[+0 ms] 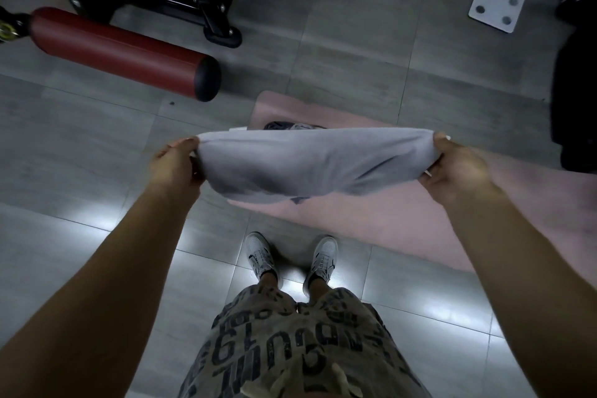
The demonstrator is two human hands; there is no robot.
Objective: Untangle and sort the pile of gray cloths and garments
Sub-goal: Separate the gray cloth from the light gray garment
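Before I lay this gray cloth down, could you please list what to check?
1. Left hand grip on the light gray fabric cloth: ok, pinches one end.
2. Right hand grip: ok, holds the other end.
3. Cloth free of the gray garment pile behind: cannot tell; a dark scrap hangs beneath.
4. Cloth spread flat: not ok, it sags in folds.
5. Bare space on the pink floor mat: ok.

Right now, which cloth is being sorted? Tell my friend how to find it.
Find the big pink mat on the floor. Above it, the left hand and right hand stretch a light gray cloth. Only it is lifted; the darker pile lies on the mat.
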